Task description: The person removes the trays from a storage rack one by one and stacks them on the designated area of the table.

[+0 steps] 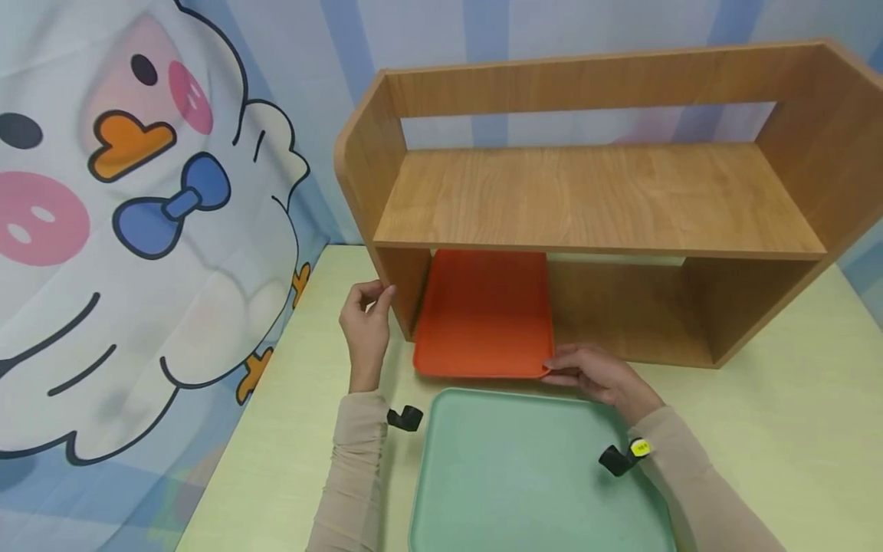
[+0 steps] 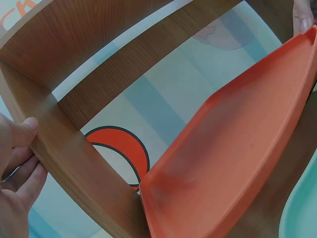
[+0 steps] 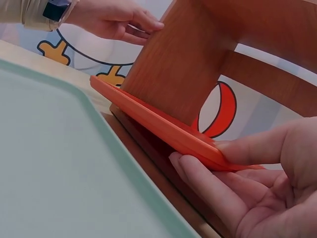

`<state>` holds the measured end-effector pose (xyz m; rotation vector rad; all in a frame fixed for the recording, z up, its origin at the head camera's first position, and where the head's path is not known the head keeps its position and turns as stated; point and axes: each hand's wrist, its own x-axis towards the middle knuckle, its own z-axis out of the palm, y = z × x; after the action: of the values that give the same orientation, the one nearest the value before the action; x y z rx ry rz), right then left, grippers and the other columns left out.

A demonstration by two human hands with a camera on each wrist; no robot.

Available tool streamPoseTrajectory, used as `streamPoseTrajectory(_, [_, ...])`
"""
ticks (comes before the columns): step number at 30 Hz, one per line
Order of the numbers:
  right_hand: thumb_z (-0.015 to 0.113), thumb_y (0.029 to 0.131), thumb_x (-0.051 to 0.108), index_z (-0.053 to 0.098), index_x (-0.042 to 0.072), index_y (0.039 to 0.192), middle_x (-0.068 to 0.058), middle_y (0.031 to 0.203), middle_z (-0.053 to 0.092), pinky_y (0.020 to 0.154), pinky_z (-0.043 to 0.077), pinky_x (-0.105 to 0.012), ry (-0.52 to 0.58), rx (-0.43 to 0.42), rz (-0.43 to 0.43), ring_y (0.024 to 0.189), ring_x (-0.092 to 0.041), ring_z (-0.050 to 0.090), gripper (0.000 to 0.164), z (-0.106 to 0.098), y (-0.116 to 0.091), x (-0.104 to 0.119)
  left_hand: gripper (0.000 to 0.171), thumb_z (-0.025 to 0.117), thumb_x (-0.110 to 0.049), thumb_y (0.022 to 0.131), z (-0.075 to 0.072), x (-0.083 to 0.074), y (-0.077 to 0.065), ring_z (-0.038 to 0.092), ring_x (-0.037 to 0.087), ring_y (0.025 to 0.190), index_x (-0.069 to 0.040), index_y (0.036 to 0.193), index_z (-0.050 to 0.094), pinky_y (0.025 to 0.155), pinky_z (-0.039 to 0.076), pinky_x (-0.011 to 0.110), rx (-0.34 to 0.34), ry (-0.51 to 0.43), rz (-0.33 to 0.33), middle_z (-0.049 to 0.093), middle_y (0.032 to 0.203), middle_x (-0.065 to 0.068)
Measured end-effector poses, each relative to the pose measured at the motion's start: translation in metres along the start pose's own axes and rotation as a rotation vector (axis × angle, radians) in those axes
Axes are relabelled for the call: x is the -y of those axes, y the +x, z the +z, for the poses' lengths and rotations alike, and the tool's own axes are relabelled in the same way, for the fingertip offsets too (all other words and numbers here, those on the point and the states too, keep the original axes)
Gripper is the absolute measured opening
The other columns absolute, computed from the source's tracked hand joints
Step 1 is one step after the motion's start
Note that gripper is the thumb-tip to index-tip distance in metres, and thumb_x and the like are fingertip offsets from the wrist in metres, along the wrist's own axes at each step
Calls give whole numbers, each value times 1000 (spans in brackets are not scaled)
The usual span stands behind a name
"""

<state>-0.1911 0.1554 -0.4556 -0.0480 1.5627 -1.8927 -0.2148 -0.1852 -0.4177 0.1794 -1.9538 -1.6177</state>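
Observation:
An orange tray [image 1: 483, 318] lies in the left part of the lower level of a wooden shelf [image 1: 600, 199], its front edge sticking out past the shelf's front. My right hand [image 1: 596, 372] pinches the tray's front right corner, thumb on top and fingers underneath. In the right wrist view, a dark gap shows between the raised front edge of the tray [image 3: 158, 124] and the shelf's bottom board. My left hand [image 1: 367, 326] grips the front edge of the shelf's left side panel [image 2: 64, 144] between thumb and fingers.
A green tray [image 1: 538, 475] lies on the pale yellow table [image 1: 786, 429] in front of the shelf, partly under my right forearm. Behind and to the left hangs a cloth printed with a white cartoon bird [image 1: 228, 307].

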Motion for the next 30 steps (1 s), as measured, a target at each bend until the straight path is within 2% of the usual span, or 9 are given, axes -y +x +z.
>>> streamPoseTrajectory(15, [57,93,6,38,-17,135,-4,106,65,84,56,-33,-28,-49,-5,93,-18,69,51,-8,-17,2,23,72,-16,86,1,1,0,59,14,87,1,99,63,80,54,25,-3,14,2,63,92,11])
streamPoseTrajectory(24, [56,94,7,38,-19,134,-2,105,66,85,56,-33,-69,-44,-57,93,-17,69,51,-14,-27,1,22,71,-15,87,1,0,-1,59,13,87,0,100,63,80,54,25,2,29,0,63,93,11])
streamPoseTrajectory(30, [58,94,11,39,-16,136,-2,107,68,86,55,-33,-105,-74,-62,95,-18,69,54,-18,-35,3,23,70,-16,87,0,-1,-1,59,14,88,1,101,62,83,54,34,10,28,5,63,94,12])
